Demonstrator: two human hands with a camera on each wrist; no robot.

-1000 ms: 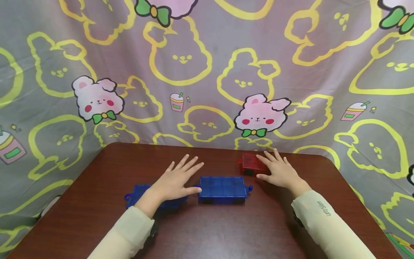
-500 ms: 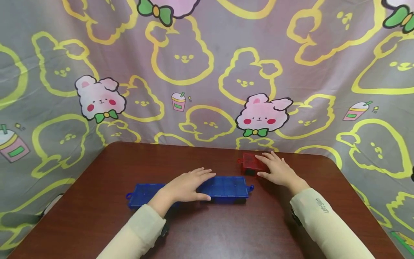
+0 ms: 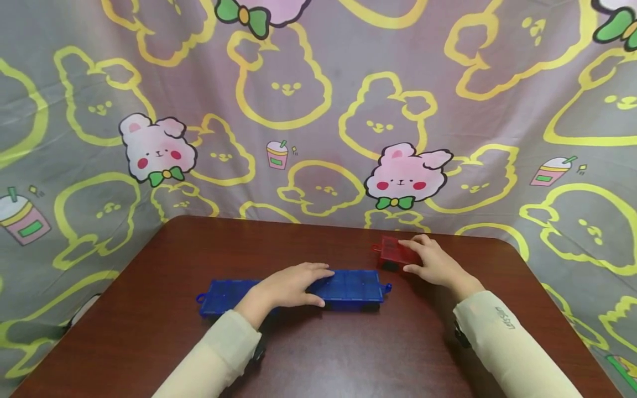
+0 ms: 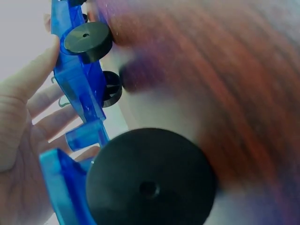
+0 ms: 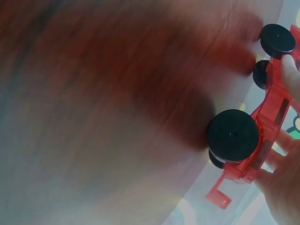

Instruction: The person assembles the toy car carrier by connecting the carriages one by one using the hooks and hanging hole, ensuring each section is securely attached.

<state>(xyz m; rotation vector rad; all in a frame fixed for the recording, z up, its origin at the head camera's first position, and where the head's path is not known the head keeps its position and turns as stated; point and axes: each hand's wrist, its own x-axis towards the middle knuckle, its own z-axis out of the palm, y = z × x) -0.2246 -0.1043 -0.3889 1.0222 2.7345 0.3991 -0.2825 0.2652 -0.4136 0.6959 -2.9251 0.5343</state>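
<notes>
Two translucent blue flat toy cars with black wheels stand end to end mid-table. My left hand (image 3: 293, 284) grips the right blue toy car (image 3: 355, 284) by its left end, thumb (image 4: 40, 70) on the near side and fingers across to the far side. Beneath my left wrist is the left blue toy car (image 3: 229, 296), partly hidden, its ring coupling at the left. Farther back, my right hand (image 3: 438, 265) holds a shorter red toy car (image 3: 393, 251) between thumb and fingers. Black wheels and a small coupling (image 5: 219, 198) of the red car show in the right wrist view.
Everything stands on a brown wooden table (image 3: 338, 354) with rounded back corners. A patterned cloth (image 3: 298, 110) hangs close behind its back edge and down both sides.
My left hand has moved right and down from above the left blue car onto the right one. My right hand's fingers have drawn in on the red car, which has shifted slightly right.
</notes>
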